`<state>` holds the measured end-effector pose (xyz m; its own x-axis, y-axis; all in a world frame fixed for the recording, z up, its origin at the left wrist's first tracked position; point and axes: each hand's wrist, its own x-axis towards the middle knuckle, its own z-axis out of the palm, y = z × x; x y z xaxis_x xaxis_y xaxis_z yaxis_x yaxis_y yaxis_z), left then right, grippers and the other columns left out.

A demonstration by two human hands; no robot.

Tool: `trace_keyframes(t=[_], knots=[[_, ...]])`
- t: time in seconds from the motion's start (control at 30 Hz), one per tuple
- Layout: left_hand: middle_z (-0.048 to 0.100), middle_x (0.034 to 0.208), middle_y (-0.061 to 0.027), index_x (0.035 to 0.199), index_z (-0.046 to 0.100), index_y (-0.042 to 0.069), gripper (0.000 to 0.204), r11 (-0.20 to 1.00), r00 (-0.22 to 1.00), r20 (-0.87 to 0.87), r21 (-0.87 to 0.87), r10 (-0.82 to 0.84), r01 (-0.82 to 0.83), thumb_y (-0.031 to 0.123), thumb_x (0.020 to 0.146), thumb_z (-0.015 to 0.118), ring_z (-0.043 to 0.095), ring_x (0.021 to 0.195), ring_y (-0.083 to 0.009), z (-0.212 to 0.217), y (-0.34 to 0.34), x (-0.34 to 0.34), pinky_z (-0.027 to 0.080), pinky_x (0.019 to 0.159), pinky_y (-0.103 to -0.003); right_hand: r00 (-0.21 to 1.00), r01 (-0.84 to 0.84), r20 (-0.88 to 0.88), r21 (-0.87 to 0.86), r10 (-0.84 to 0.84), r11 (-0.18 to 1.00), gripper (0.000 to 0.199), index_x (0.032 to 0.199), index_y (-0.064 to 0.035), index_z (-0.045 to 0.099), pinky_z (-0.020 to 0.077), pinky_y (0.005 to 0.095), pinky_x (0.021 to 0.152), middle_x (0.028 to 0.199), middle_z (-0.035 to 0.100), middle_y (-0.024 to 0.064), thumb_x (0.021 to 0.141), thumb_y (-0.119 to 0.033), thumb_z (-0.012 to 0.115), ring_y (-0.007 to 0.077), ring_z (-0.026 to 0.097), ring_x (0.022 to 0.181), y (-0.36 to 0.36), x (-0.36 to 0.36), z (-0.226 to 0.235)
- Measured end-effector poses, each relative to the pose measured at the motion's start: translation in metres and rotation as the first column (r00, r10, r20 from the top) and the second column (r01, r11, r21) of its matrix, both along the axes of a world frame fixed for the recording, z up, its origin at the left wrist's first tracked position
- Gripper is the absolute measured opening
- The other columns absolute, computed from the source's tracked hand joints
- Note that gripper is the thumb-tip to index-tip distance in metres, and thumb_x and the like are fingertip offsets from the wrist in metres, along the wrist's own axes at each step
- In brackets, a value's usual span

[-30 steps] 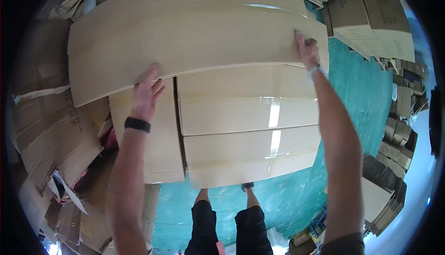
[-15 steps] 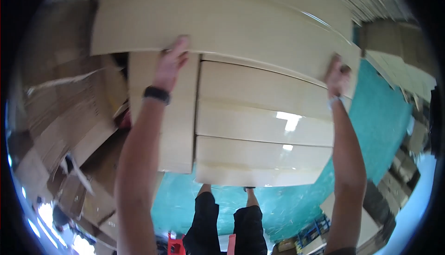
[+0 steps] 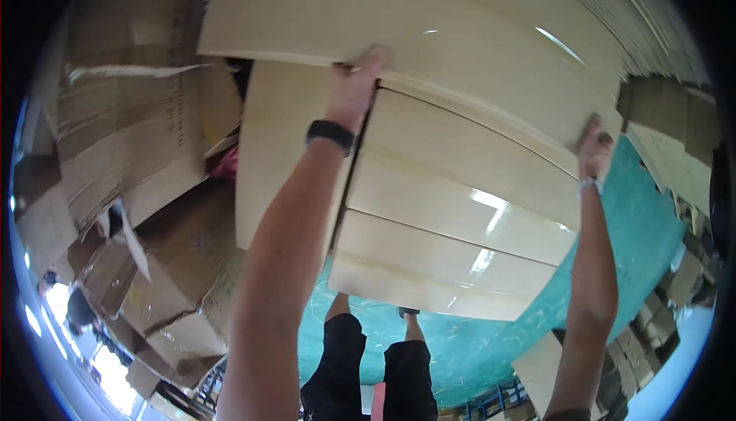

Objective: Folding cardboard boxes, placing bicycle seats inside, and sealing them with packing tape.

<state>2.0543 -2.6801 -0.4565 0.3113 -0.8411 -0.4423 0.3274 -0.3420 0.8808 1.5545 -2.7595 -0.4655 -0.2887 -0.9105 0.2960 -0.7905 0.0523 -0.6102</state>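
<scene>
A long, tan cardboard carton lies across the far part of a stack, with a shiny strip of clear tape on it. My left hand is closed on its near edge, left of the middle, the fingers partly hidden. Close to the carton's right end, my right hand grips the same edge. Below and nearer to me are more tan cartons laid side by side, with dark seams between them. Another tan carton stands along their left side, partly behind my left forearm.
Brown, creased cardboard boxes crowd the left side, some with torn flaps. A green floor shows to the right and around my legs. More boxes stand along the right edge, and layered sheet edges rise at the far right.
In the picture, both hands and the long carton have shifted to the right, and the carton's left end has risen slightly. The whole view has turned a little too. Both hands keep their hold.
</scene>
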Motion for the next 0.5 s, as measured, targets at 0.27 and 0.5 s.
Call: trace_keyframes(t=[0.27,0.5], knots=[[0.057,0.130,-0.0012,0.131,0.052,0.009,0.061,0.982,0.997,0.062,0.180,0.039,-0.050,0.046,0.087,0.072,0.057,0.109,-0.0163,0.012,0.016,0.006,0.044,0.100,-0.036,0.922,0.385,-0.201,0.358,-0.332,0.851,0.082,0.113,0.0031,0.057,0.0443,0.0525,0.090,0.109,0.063,0.0260,0.086,-0.074,0.047,0.0441,0.058,0.108,0.036,0.032,0.029],[0.054,0.137,-0.0039,0.144,0.043,0.012,0.058,0.898,0.973,0.104,0.415,-0.205,0.145,0.045,0.098,0.056,0.053,0.125,-0.0207,0.016,0.016,0.026,0.043,0.102,-0.036,0.877,0.474,-0.258,0.329,-0.405,0.817,0.077,0.105,0.0008,0.060,0.0456,0.0510,0.090,0.108,0.065,0.0220,0.081,-0.072,0.053,0.0423,0.061,0.103,0.030,0.052,0.029]])
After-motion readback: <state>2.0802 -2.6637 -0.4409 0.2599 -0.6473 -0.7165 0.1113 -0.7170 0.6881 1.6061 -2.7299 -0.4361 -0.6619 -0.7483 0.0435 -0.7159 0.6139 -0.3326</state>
